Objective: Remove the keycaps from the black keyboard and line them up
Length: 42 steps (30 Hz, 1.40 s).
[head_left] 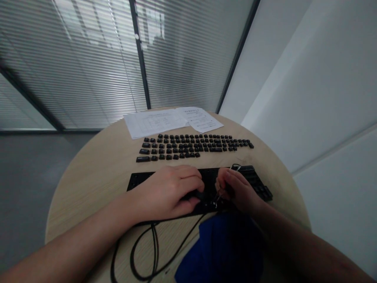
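Left hand [169,192] lies flat on the keyboard [206,179], steadying it; right hand [235,188], fingers pinched on a small wire tool [217,199], works beside it. Removed keycaps [188,146] lie in rows beyond.

head cam | looks forward and down | close over round table [94,173] | window blinds [88,59] beyond

Printed papers [173,120] lie on the round table [97,177].

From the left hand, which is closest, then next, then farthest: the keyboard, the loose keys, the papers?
1. Keyboard: right under the left hand.
2. Loose keys: in rows just beyond it.
3. Papers: at the table's far edge.
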Available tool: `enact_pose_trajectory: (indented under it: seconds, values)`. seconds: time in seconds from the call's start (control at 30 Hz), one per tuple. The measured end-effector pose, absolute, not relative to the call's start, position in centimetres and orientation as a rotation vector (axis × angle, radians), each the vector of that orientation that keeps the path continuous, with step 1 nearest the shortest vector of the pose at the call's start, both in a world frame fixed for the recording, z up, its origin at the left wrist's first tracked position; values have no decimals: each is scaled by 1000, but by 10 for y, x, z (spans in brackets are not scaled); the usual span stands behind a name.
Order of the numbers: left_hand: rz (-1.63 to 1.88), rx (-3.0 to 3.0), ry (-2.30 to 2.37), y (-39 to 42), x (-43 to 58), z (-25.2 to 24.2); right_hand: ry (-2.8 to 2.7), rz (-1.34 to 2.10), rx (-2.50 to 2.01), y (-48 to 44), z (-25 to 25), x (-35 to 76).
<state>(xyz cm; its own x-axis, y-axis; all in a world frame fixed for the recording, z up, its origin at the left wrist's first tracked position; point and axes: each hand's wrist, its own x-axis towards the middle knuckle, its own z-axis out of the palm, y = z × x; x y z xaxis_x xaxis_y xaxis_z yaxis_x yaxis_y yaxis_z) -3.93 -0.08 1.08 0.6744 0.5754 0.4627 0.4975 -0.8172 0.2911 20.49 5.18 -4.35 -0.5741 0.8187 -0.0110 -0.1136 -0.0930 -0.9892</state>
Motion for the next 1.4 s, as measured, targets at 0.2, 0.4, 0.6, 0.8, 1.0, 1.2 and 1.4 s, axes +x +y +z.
enact_pose_trajectory:
  seconds: [0.2,0.4,0.6,0.8,1.0,1.2,1.4]
  values:
    - [902,2791,833,-6,-37,11,-1792,1739,-812,40,-36,205]
    - [933,2853,852,-5,-38,9,-1831,1802,-775,37,-36,204]
    - [925,2898,856,-3,-38,6,-1925,1694,-847,36,-32,205]
    - [984,2933,902,0,-42,1,-2247,1355,-976,35,-2,208]
    - [1163,2825,1159,13,-73,12,-2648,247,-1305,74,34,199]
    - [1144,2734,1327,31,-100,10,-2994,-427,-1466,140,21,166]
    - [1042,2703,1343,34,-101,5,-3049,-455,-1424,160,0,151]
